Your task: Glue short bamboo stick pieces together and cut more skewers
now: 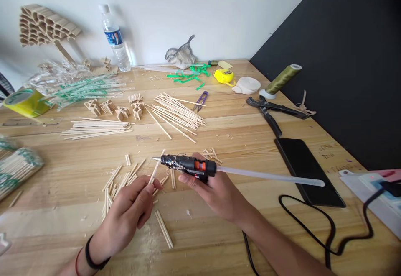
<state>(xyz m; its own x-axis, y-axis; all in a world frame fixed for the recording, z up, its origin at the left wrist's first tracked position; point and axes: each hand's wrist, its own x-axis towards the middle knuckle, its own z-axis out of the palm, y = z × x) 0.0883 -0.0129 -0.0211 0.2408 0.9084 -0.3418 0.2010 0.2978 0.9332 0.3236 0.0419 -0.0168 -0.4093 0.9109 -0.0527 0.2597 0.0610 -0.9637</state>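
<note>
My right hand [216, 188] grips a black hot glue gun [184, 164] by its handle, the metal nozzle pointing left. A long translucent glue stick [269, 175] sticks out of the gun's back end. Between the fingertips of my left hand [131, 205] is a short wooden stick [154, 172], tilted upward, its upper part right at the nozzle. From here I cannot tell whether nozzle and wood touch. Cut short sticks [125, 180] lie in a loose pile behind and beside my left hand. A joined pair of sticks [163, 229] rests on the table in front.
Long sticks [178, 115] and small glued stick pieces [122, 112] lie farther back, near purple-handled snips [200, 101]. A water bottle [115, 42] stands by the wall. On the right are black cutters [272, 111], a phone [308, 171], a power strip [372, 196] and a looping black cable [332, 230].
</note>
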